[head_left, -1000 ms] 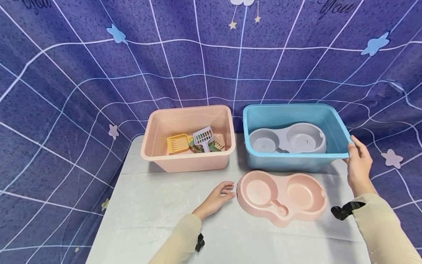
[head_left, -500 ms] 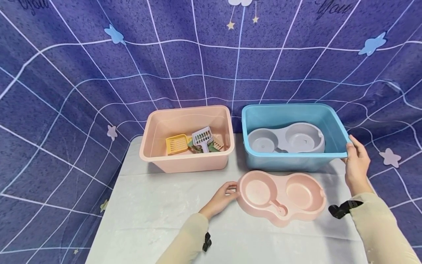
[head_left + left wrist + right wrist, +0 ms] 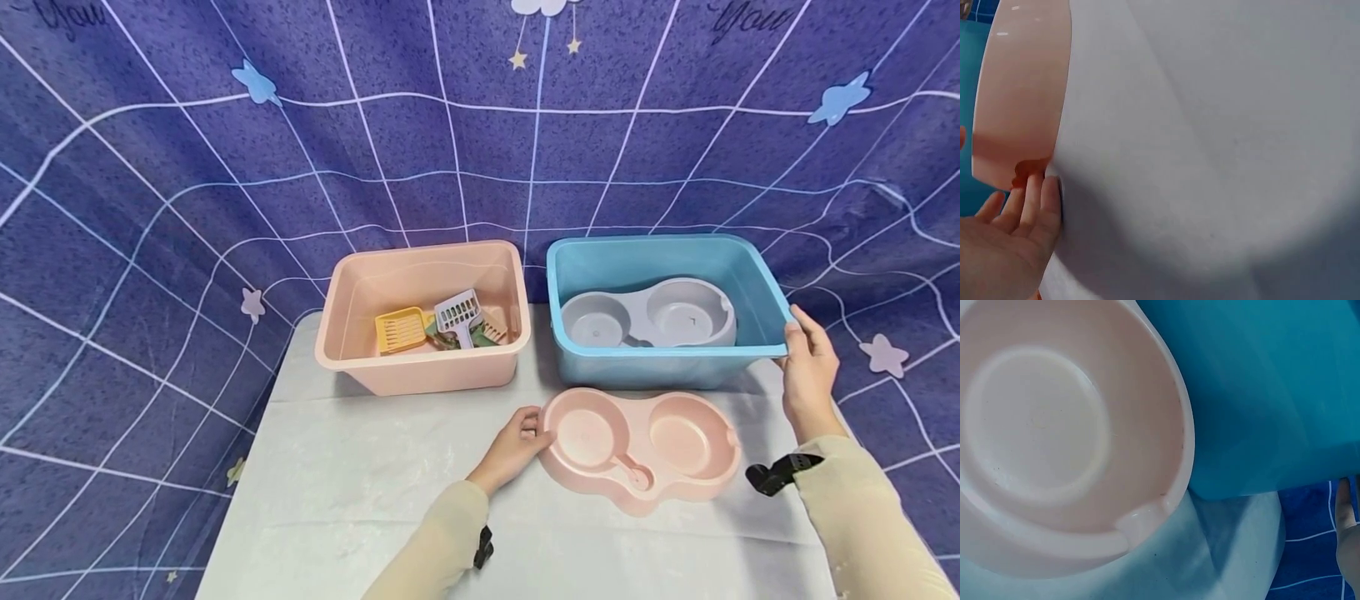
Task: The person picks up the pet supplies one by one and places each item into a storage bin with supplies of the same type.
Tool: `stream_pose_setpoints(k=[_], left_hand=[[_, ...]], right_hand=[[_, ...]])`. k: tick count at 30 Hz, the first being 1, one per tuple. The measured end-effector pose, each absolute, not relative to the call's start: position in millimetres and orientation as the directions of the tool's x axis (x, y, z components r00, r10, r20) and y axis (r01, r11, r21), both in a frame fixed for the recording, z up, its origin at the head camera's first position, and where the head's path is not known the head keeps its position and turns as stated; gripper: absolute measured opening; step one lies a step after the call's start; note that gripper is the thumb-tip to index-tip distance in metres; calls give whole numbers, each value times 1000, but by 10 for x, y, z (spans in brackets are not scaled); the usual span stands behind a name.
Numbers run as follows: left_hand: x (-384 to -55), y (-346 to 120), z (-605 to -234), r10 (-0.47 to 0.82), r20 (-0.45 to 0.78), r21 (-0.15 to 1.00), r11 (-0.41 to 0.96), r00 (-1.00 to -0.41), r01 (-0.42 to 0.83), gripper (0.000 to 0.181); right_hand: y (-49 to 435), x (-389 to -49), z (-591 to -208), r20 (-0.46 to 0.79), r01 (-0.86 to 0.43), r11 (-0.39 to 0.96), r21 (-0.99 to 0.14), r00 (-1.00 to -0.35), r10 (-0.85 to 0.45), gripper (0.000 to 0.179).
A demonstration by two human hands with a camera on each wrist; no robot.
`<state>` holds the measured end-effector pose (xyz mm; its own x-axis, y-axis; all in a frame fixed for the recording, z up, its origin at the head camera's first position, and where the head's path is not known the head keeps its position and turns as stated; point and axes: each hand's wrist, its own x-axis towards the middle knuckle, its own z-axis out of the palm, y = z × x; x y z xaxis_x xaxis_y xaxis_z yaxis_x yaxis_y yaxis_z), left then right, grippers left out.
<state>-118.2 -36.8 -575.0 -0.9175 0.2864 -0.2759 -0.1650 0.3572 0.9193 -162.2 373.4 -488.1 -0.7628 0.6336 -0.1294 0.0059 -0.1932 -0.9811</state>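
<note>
A pink double pet bowl [image 3: 639,421] lies on the table. My left hand [image 3: 512,452] grips its left end, thumb at the rim. In the left wrist view, the fingertips of that hand [image 3: 1007,247] tuck into a notch low in the bowl's side. Behind the bowl stands a blue bin [image 3: 645,372] with a grey double pet bowl [image 3: 686,318] inside. My right hand [image 3: 810,371] holds the bin's rim at the front right corner, thumb on top. Only part of that hand [image 3: 1349,540] shows at the edge of the right wrist view.
Left of the blue bin stands a pink bin [image 3: 431,379]. In it lie a yellow litter scoop [image 3: 401,329], a pale purple litter scoop [image 3: 459,315] and green and beige pieces partly hidden. A blue patterned curtain [image 3: 480,142] hangs behind the white table [image 3: 337,483].
My left hand has moved right, from beside the pink double pet bowl to a grip on its left end. My right hand stays on the blue bin's rim.
</note>
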Motion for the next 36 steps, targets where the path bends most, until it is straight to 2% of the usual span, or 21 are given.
stream_pose_setpoints(k=[9,15,19,26,36], left_hand=[[-1219,-205,-5679,196,-263,872,468,-945,-146,59],[-1233,-176,-5713,155,-242,869,473,-958,-143,53],[-1233,-177,-5741,150,-244,895,417,-958,-162,52],[-1221,-173,-5756,107,-278,947,197,-955,-254,48],[-1201,-218,-5631,164,-321,943,141,-933,-300,49]], right_hand=[[3705,-1629,-4880,-118,-38,-224,-974,-758,642,38],[3708,-1623,-4880,-119,-30,-219,-975,-763,636,39],[3710,-1628,-4888,-116,-45,-230,-972,-760,639,38],[3722,-1629,-4905,-114,-51,-237,-970,-766,633,38],[3733,-1638,-4900,-130,-38,-246,-969,-765,630,40]])
